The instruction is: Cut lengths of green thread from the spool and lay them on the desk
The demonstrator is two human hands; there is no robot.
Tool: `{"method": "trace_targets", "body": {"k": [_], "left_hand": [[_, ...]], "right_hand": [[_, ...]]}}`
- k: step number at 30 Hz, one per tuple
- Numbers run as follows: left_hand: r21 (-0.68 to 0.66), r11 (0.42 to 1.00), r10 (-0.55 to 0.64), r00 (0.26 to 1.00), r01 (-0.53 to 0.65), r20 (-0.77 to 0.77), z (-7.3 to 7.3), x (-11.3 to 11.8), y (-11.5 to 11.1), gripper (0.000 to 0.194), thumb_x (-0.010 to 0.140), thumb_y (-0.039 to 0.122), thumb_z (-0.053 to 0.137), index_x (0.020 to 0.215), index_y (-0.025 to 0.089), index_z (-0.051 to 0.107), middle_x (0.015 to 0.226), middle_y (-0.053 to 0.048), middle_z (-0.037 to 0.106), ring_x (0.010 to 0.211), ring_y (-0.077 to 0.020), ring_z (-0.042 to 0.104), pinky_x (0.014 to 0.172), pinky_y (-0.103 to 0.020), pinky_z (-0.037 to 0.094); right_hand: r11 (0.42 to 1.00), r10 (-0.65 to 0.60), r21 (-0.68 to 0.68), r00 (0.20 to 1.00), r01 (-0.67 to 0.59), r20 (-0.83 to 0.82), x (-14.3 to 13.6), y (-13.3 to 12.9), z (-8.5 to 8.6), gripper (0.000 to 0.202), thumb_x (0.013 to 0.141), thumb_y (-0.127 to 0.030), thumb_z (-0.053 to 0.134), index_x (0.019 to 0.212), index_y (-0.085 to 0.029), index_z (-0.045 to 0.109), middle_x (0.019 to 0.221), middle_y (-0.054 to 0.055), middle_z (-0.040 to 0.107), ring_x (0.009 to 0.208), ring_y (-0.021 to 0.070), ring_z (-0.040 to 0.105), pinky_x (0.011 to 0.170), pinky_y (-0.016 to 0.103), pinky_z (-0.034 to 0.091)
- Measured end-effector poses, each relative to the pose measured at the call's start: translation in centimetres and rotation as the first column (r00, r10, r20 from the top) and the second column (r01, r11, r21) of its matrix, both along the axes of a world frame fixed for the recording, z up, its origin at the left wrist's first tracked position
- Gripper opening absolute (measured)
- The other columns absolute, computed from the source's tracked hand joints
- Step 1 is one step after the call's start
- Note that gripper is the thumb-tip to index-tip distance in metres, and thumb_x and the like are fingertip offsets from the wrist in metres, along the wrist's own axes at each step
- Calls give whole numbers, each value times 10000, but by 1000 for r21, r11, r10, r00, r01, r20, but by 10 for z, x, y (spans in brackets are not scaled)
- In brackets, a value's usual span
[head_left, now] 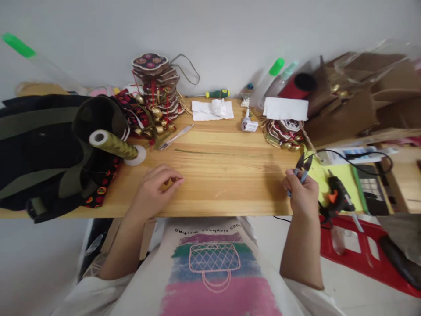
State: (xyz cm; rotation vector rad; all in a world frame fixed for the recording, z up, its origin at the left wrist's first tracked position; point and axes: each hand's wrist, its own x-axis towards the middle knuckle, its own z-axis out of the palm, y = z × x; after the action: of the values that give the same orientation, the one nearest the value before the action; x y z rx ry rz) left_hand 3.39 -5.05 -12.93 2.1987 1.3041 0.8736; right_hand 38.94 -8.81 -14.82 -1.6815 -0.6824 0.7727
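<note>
My left hand (157,188) rests near the table's front edge, thumb and fingertips pressed together; whatever is in that pinch is too small to make out. At the right, my right hand (301,188) is closed around the blue handles of small pliers (304,165), whose dark jaws point up and stand apart. A thin green cord (204,152) lies across the wooden table (223,175), above and between my hands. Left of it is a clear pen (176,137). The green spool (113,145) leans over the dark bag at the left.
Stacked ornaments with bells (154,87) stand at the back left, more (285,131) at the back right. A white tissue (212,110), screwdriver (217,94) and small bottle (249,123) lie between them. Right are a glue gun (340,195), black cable and cardboard box (342,105).
</note>
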Motion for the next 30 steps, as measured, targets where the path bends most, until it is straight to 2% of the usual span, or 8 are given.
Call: {"method": "trace_targets", "body": {"k": [5, 9, 11, 16, 19, 26, 30], "left_hand": [[-84, 988, 126, 991, -129, -42, -16, -13, 15, 187, 872, 365, 579, 787, 207, 631, 745, 7, 625, 678, -130, 562, 637, -272, 438], [-84, 980, 171, 980, -179, -98, -26, -22, 25, 201, 861, 401, 581, 788, 221, 633, 750, 14, 628, 670, -139, 559, 637, -285, 436], [-57, 981, 176, 975, -185, -139, -28, -26, 29, 183, 864, 383, 575, 777, 230, 625, 736, 16, 624, 666, -146, 559, 637, -295, 427], [32, 972, 233, 941, -233, -244, -34, -29, 33, 180, 877, 367, 544, 767, 234, 597, 751, -7, 634, 693, -178, 565, 660, -331, 407], [34, 967, 255, 935, -254, -245, -38, -28, 35, 203, 875, 385, 542, 750, 235, 596, 744, -10, 632, 671, -176, 556, 660, -334, 405], [-5, 959, 277, 940, -283, -199, -39, -27, 35, 181, 847, 357, 565, 739, 219, 610, 717, -4, 602, 622, -154, 529, 631, -314, 407], [-18, 961, 269, 944, -277, -194, -38, -27, 35, 183, 851, 360, 567, 738, 223, 612, 717, 0, 601, 619, -150, 528, 622, -306, 411]], "right_hand": [[989, -13, -141, 973, 46, 230, 11, 6, -7, 290, 661, -446, 661, 712, -183, 548, 498, -77, 401, 456, 83, 345, 469, 252, 277], [959, 78, -275, 866, 70, 493, 15, 13, -7, 240, 689, -423, 585, 693, -184, 558, 539, -34, 468, 523, 123, 414, 554, 289, 349], [936, 136, -342, 810, 85, 571, 14, 17, -5, 223, 699, -411, 562, 692, -188, 561, 564, -4, 515, 558, 152, 459, 592, 305, 370], [894, 241, -437, 712, 103, 660, 10, 21, -8, 230, 732, -417, 529, 729, -193, 581, 633, 64, 597, 607, 199, 508, 602, 307, 356], [886, 263, -448, 669, 118, 696, 9, 21, -12, 253, 756, -418, 521, 760, -181, 610, 674, 95, 632, 638, 219, 533, 590, 301, 339], [817, 343, -552, 626, 168, 700, 3, 26, -9, 244, 794, -370, 523, 803, -164, 654, 724, 114, 661, 656, 224, 556, 591, 298, 302], [811, 349, -555, 607, 185, 714, 3, 27, -10, 244, 788, -381, 542, 814, -169, 659, 706, 103, 651, 634, 219, 542, 582, 296, 293]]}}
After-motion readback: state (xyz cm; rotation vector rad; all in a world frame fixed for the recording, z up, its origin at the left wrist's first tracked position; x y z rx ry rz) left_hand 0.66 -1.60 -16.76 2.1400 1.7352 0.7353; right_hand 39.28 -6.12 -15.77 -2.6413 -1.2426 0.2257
